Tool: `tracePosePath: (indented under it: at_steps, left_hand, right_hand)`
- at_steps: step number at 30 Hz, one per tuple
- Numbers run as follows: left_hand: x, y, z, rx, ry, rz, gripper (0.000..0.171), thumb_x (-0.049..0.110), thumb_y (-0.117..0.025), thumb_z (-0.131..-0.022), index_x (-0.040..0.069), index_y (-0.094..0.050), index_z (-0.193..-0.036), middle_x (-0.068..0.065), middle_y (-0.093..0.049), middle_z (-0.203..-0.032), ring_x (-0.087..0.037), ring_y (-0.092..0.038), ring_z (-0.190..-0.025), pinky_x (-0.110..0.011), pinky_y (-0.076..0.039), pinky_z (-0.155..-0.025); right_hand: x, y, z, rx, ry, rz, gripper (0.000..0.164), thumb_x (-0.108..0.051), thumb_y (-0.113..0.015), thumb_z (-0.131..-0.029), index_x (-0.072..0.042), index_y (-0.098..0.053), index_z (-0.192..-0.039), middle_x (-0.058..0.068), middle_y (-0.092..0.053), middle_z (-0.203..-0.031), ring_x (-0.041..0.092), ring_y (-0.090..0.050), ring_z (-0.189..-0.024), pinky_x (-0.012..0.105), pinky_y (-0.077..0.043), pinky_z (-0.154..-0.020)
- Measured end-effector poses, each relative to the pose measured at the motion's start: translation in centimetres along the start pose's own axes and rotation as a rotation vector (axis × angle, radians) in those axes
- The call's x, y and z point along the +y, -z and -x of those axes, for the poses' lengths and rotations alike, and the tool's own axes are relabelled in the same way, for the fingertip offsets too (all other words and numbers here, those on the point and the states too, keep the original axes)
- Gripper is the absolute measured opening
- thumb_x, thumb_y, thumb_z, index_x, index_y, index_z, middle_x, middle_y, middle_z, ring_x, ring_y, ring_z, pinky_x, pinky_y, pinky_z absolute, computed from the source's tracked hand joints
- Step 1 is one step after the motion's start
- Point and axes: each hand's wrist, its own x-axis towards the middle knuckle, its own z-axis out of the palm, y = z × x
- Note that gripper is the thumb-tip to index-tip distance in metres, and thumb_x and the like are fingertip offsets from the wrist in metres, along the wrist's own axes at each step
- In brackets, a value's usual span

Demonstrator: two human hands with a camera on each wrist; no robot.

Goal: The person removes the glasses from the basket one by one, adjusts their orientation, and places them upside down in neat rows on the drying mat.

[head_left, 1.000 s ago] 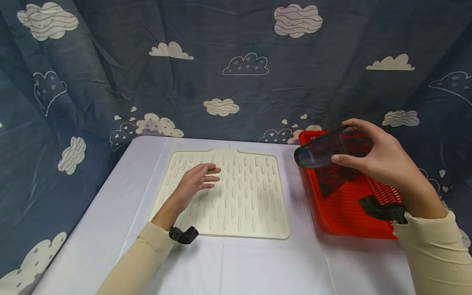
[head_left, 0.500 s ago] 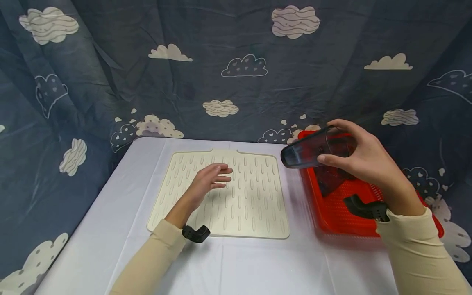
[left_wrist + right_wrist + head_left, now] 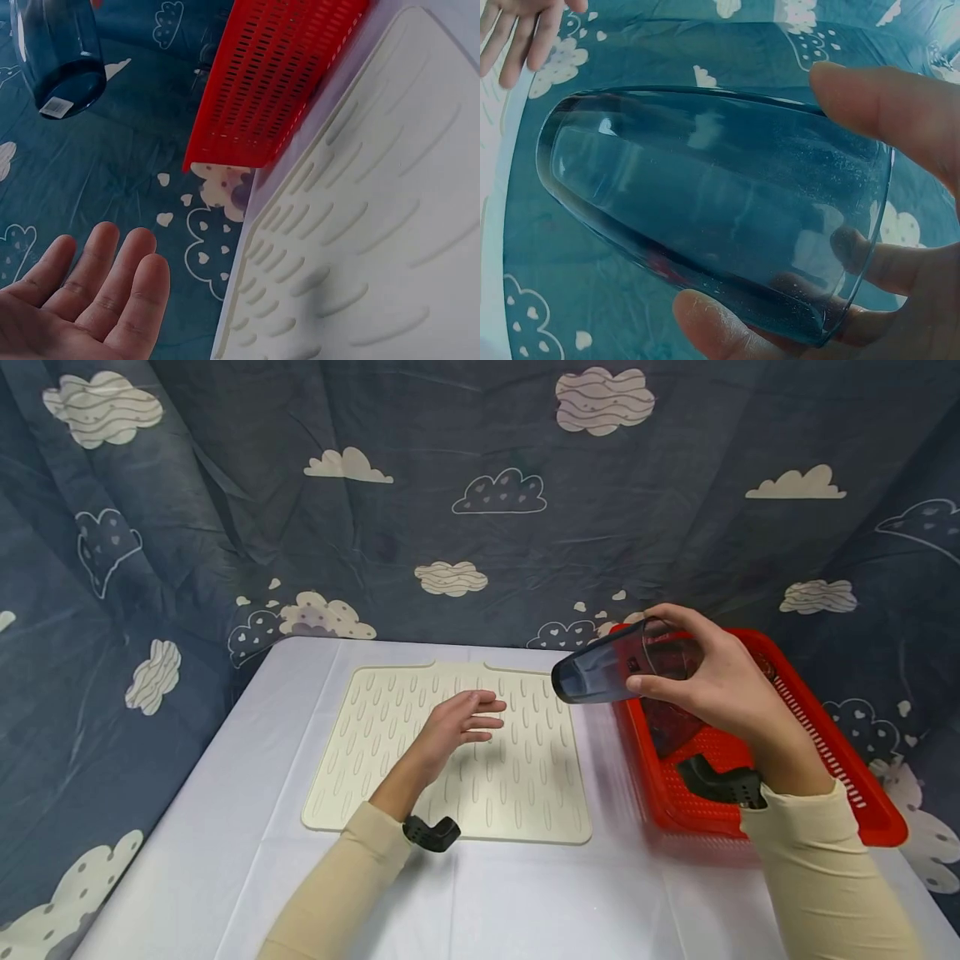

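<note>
My right hand [image 3: 723,681] grips a dark, see-through drinking glass [image 3: 596,672] near its rim. The glass lies tilted almost on its side in the air, its base pointing left. In the right wrist view the thumb and fingers [image 3: 889,105] curl round the rim end of the tumbler [image 3: 705,187]. A small label shows on the base in the left wrist view. My left hand [image 3: 457,731] hovers over the cream ridged mat [image 3: 517,814], fingers extended and holding nothing. The left wrist view shows that palm [image 3: 97,300] with straight fingers, apart from the glass [image 3: 64,45].
A red perforated basket [image 3: 648,789] stands to the right of the mat, partly beneath my right arm. Inside it a dark translucent piece [image 3: 667,731] is partly covered by the hand. A white cloth [image 3: 555,893] covers the table; a dark cloud-print curtain [image 3: 450,618] hangs behind.
My right hand has carried the glass left, from over the basket towards the mat's right edge. My left hand has drifted right over the mat, fingers still extended.
</note>
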Motion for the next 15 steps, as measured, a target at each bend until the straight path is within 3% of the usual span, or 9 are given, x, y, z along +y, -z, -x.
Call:
tracePosePath:
  at_steps: [5, 9, 11, 15]
  left_hand:
    - [-0.4, -0.8, -0.3, -0.005, -0.013, 0.041, 0.048, 0.035, -0.035, -0.107, 0.004, -0.048, -0.141, -0.018, -0.055, -0.144, -0.034, -0.059, -0.129, -0.038, -0.053, -0.102]
    - [-0.6, -1.2, -0.4, -0.012, -0.025, 0.072, 0.049, 0.035, -0.033, -0.108, 0.003, -0.047, -0.142, -0.02, -0.055, -0.144, -0.036, -0.059, -0.128, -0.039, -0.053, -0.102]
    - [-0.5, -1.5, -0.5, -0.015, -0.037, 0.094, 0.05, 0.036, -0.033, -0.108, 0.002, -0.047, -0.142, -0.022, -0.054, -0.144, -0.036, -0.059, -0.127, -0.04, -0.052, -0.102]
    - [-0.5, -2.0, -0.4, -0.018, -0.045, 0.134, 0.054, 0.04, -0.032, -0.107, 0.002, -0.047, -0.142, -0.023, -0.054, -0.144, -0.034, -0.062, -0.124, -0.041, -0.053, -0.102]
  right_hand:
    - [-0.6, -0.9, -0.3, -0.004, 0.019, -0.007, 0.076, -0.027, -0.083, -0.082, -0.022, -0.042, -0.146, 0.009, -0.055, -0.135, 0.024, -0.058, -0.119, 0.008, -0.048, -0.073]
    - [-1.1, -1.7, -0.7, -0.03, 0.026, -0.024, 0.077, -0.026, -0.082, -0.082, -0.018, -0.041, -0.147, 0.013, -0.056, -0.136, 0.034, -0.06, -0.12, 0.009, -0.049, -0.074]
    - [-1.2, -2.2, -0.9, -0.043, 0.041, -0.036, 0.077, -0.025, -0.082, -0.083, -0.018, -0.041, -0.148, 0.014, -0.055, -0.137, 0.036, -0.06, -0.12, 0.012, -0.052, -0.076]
    - [-1.2, -3.2, -1.0, -0.077, 0.061, -0.079, 0.08, -0.022, -0.081, -0.083, -0.017, -0.039, -0.15, 0.017, -0.052, -0.139, 0.039, -0.058, -0.123, 0.034, -0.061, -0.082]
